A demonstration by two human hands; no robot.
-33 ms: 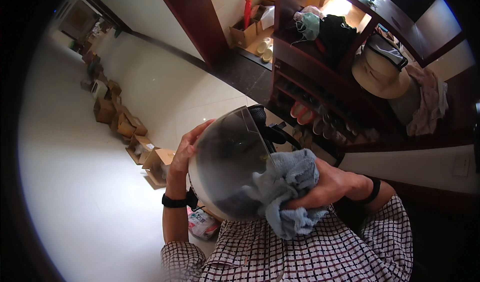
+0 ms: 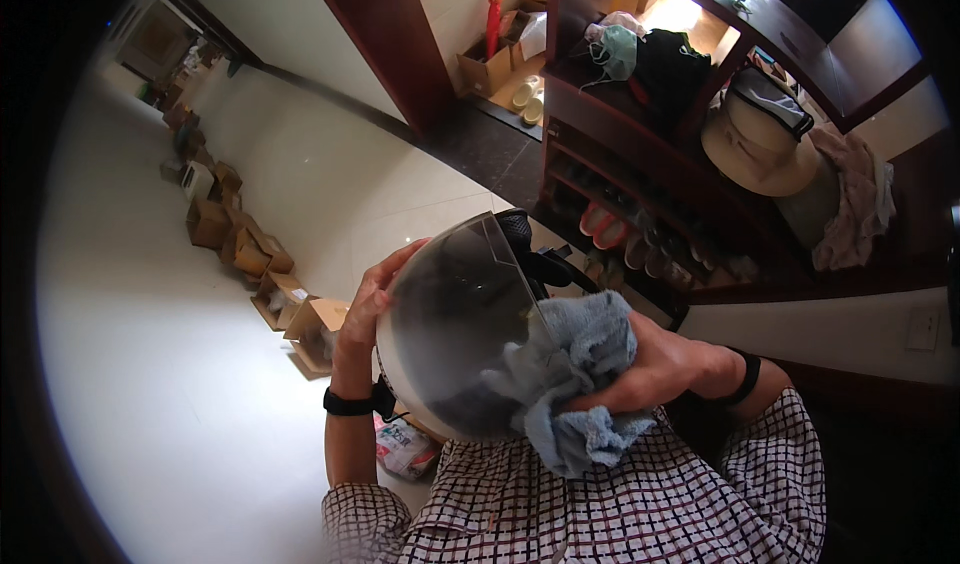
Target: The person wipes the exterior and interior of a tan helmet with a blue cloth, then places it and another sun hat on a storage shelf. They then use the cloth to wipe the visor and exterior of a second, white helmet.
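Observation:
A motorcycle helmet [image 2: 410, 364] with a smoky clear visor [image 2: 465, 314] is held in front of my chest, its dark padded opening and strap turned to the far right. My left hand [image 2: 372, 289] grips the helmet's pale shell from the left, fingers curved over its far side. In my right hand [image 2: 650, 364] is a crumpled grey-blue cloth [image 2: 580, 354], pressed against the right edge of the visor. The cloth covers part of the visor and hides some of my right fingertips.
Several open cardboard boxes [image 2: 250, 249] line the pale floor on the left. At the right stands a dark wooden shoe cabinet [image 2: 640, 179] with slippers [image 2: 603, 226], a sun hat [image 2: 760, 134] and a pinkish cloth [image 2: 850, 194]. A printed bag [image 2: 403, 449] lies below the helmet.
The cloth and my right hand have shifted very slightly on the visor's edge, and the cloth's folds differ a little. My left hand and the helmet look the same.

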